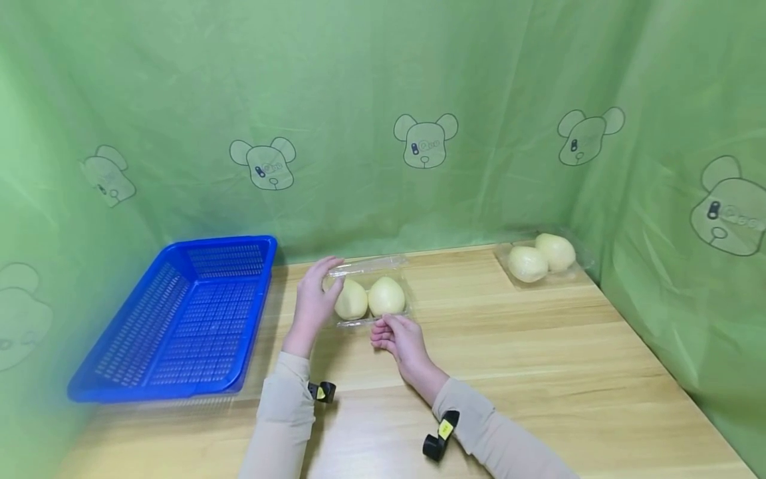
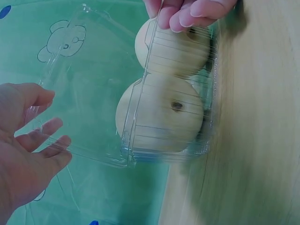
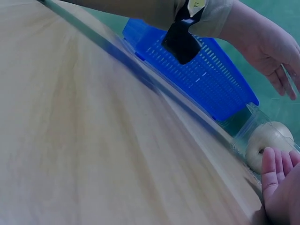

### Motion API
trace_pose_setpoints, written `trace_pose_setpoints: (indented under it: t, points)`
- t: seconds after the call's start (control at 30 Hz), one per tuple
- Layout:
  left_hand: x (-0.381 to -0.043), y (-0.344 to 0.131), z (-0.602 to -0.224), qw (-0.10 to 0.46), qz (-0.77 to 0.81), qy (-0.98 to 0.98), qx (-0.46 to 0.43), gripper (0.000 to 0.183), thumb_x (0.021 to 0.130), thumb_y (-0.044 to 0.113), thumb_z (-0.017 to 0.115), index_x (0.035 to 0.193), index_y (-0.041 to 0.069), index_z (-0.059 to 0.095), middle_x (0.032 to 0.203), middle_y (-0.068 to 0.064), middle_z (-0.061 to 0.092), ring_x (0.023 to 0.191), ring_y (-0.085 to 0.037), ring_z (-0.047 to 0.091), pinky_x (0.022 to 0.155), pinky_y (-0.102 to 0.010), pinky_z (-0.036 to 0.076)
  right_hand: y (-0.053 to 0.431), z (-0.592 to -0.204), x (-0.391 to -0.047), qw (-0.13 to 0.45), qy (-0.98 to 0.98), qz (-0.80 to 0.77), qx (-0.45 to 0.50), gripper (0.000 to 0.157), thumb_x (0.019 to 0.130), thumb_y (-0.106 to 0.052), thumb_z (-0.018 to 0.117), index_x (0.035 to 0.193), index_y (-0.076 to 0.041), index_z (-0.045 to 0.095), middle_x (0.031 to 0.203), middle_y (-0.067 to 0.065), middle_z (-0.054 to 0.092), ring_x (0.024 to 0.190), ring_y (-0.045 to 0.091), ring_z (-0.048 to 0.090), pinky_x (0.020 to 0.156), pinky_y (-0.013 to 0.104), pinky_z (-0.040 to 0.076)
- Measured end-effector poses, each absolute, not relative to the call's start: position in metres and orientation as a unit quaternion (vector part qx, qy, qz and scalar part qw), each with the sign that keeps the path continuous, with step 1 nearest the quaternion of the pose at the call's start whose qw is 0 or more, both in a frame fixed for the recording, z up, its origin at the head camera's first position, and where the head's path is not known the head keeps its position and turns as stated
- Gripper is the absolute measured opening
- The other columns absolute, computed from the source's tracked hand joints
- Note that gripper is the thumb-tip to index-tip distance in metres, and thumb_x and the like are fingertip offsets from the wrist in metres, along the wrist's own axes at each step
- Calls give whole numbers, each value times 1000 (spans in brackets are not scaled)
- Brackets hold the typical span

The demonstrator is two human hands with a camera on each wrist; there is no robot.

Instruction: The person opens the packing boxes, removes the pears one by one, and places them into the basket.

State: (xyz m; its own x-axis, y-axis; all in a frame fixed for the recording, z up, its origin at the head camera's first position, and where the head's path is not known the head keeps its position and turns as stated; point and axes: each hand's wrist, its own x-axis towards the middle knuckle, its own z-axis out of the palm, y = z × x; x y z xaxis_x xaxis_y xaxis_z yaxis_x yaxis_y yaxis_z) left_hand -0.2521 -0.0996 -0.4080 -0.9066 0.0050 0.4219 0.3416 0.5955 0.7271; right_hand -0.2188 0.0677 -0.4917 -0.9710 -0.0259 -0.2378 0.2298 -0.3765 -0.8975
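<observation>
A clear plastic clamshell box (image 1: 409, 303) holding two pale yellow pears (image 1: 386, 297) sits near the back edge of the table, its hinged lid (image 2: 93, 117) raised. My left hand (image 1: 314, 299) holds the lid by its edge, thumb and fingers on either side of it in the left wrist view. At the front of the box, my right hand (image 1: 403, 342) pinches the rim with its fingertips. From the right wrist, only one pear (image 3: 269, 140) and part of the box show, beside the right fingers.
A blue perforated plastic basket (image 1: 254, 326) stands on the left of the wooden table (image 1: 509, 372). Toward the back right corner lies another clear box with two pears (image 1: 528, 264). A green curtain (image 1: 359, 80) with bear drawings closes off the back and sides.
</observation>
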Motion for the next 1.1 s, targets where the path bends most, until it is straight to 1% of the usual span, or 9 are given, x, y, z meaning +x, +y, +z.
trace_pose_setpoints:
  t: [0.13,0.23,0.4,0.5,0.63,0.73,0.93,1.1]
  points:
    - [-255,-102,-410,202,-446,-867,-92,38,83,16,60,121,14,54,130,-5,51,123,-22,44,106,-40,33,70,-490,-219,78,543,-830,99,24,88,-19,50,88,4,58,74,9,62,64,19,61,67,33,56]
    - [-257,-103,-411,200,-448,-868,-84,43,83,17,60,125,17,51,131,-4,50,124,-21,44,106,-40,33,72,-488,-218,79,542,-830,106,25,88,-20,50,87,3,58,73,8,62,63,18,60,64,31,55]
    - [-258,-105,-414,176,-453,-871,-70,55,83,20,61,134,24,39,138,-3,42,125,-22,41,105,-41,34,78,-486,-219,78,540,-828,128,27,87,-24,52,84,3,58,72,8,61,60,18,58,60,29,53]
    - [-260,-105,-415,166,-463,-868,-63,61,83,20,61,138,25,33,140,-4,39,125,-24,40,104,-42,36,82,-484,-221,74,546,-824,134,28,87,-25,51,84,2,58,71,7,60,60,17,57,59,29,53]
    - [-261,-106,-416,154,-478,-863,-53,68,83,19,61,140,25,26,142,-5,36,128,-24,38,105,-42,34,89,-483,-226,66,552,-818,148,28,86,-26,51,83,1,57,71,7,60,60,18,57,58,29,53]
    - [-261,-106,-417,141,-487,-861,-45,72,83,19,61,142,28,20,144,-6,33,130,-24,35,108,-42,31,95,-483,-231,67,556,-813,160,28,86,-27,52,80,1,57,69,7,59,58,17,56,56,30,53]
    - [-261,-105,-418,121,-505,-854,-29,80,83,19,60,143,30,10,146,-10,28,133,-26,30,109,-44,27,111,-483,-242,90,576,-795,171,27,84,-27,55,74,-1,57,60,4,58,51,15,54,52,29,52]
    - [-263,-107,-422,114,-516,-849,-29,80,83,20,60,144,27,9,147,-10,27,133,-27,29,110,-43,26,122,-480,-250,119,608,-771,150,25,84,-24,56,76,-1,56,57,2,55,48,13,52,49,27,51]
